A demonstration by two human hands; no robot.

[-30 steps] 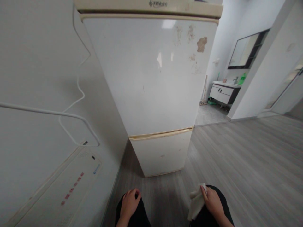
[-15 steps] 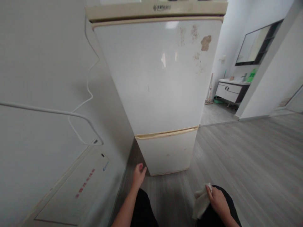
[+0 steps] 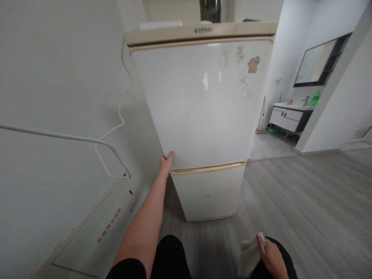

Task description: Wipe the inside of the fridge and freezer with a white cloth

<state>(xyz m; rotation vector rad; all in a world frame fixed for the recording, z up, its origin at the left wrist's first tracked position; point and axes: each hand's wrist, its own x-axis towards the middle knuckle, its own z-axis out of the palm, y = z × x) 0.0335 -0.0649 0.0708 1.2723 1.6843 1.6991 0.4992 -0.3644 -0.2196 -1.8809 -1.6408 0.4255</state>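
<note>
A white two-door refrigerator [image 3: 197,104] with cream trim stands in front of me. My left hand [image 3: 166,162] grips the left edge of its upper door, just above the seam; the thumb lies on the front face, and the other fingers are mostly hidden round the side. Brown stains and a peeled patch [image 3: 253,64] mark the door's upper right. Low on the right, over my knee, my right hand [image 3: 271,254] is closed on a pale cloth [image 3: 249,255] that hangs down from the fingers. The lower door [image 3: 210,193] looks closed.
A white cable [image 3: 58,135] runs along the left wall into a wall panel box [image 3: 95,232] with red lettering. Grey wood-look floor [image 3: 305,193] spreads to the right. Beyond a doorway are a washbasin cabinet [image 3: 286,118], a mirror [image 3: 316,62] and a mop [image 3: 262,120].
My left hand has risen from beside the refrigerator's base to the upper door's left edge. The view has tilted up slightly. My right hand still holds the cloth over my knee.
</note>
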